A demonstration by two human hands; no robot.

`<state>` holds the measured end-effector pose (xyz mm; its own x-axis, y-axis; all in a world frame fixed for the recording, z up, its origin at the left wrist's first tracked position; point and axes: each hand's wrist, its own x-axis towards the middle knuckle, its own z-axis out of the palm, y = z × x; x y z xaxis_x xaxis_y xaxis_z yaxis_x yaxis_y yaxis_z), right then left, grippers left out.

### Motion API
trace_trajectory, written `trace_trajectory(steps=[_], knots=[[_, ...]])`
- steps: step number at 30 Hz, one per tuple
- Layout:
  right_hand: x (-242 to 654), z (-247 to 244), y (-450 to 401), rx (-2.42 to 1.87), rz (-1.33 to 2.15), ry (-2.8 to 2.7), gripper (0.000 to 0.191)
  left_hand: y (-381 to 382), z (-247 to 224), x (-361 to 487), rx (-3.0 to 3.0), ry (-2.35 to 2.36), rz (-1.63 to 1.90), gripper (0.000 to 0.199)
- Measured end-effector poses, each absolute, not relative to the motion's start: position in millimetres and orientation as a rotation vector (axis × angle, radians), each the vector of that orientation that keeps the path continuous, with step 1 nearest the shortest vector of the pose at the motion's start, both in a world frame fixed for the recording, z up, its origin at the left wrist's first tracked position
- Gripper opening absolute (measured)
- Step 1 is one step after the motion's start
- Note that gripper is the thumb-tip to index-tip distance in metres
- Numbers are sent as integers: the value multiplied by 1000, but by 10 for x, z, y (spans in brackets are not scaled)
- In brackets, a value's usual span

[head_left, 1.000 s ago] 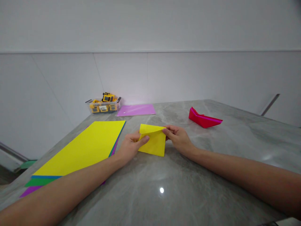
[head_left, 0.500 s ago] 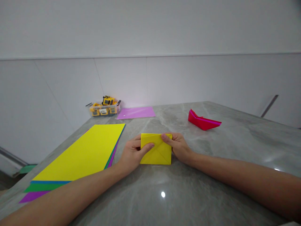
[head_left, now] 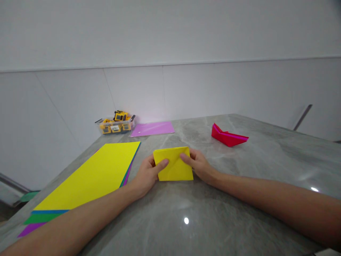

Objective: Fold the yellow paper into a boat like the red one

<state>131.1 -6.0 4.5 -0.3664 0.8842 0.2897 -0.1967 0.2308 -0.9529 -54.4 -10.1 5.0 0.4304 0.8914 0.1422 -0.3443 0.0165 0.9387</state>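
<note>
Between my two hands is a folded yellow paper (head_left: 175, 170), a layered, roughly square piece with its face toward me. My left hand (head_left: 147, 175) grips its left side, thumb across the front and fingers behind. On the opposite side, my right hand (head_left: 200, 165) pinches the upper right part, its thumb pressed on the front face. The fingers behind the paper are mostly hidden. Beyond my right hand, a red folded paper boat (head_left: 228, 138) with a pink-purple stripe rests on the table.
On the left lies a stack of coloured paper sheets (head_left: 93, 177), yellow on top. A purple sheet (head_left: 153, 128) lies at the back beside a clear plastic box (head_left: 115, 127) of yellow toy vehicles. Everything rests on a grey marbled table (head_left: 213, 220) against a white wall.
The yellow paper has been raised a little and its top edge has shifted left and tilted. Both hands keep their hold on it. The camera view has turned slightly.
</note>
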Motion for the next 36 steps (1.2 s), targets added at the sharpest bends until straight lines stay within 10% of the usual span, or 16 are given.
trace_trajectory(steps=[11, 23, 29, 36], knots=[[1391, 113, -112, -710, 71, -2014, 17, -35, 74, -552, 1107, 669, 1108, 40], [1342, -44, 23, -695, 1438, -1689, 43, -212, 89, -606, 1484, 770, 1274, 57], [1384, -18, -37, -866, 418, -1815, 73, -210, 137, -632, 1734, 1192, 1189, 24], [1433, 90, -77, -566, 40, -2082, 30, -202, 124, -664, 1861, 1196, 1207, 25]])
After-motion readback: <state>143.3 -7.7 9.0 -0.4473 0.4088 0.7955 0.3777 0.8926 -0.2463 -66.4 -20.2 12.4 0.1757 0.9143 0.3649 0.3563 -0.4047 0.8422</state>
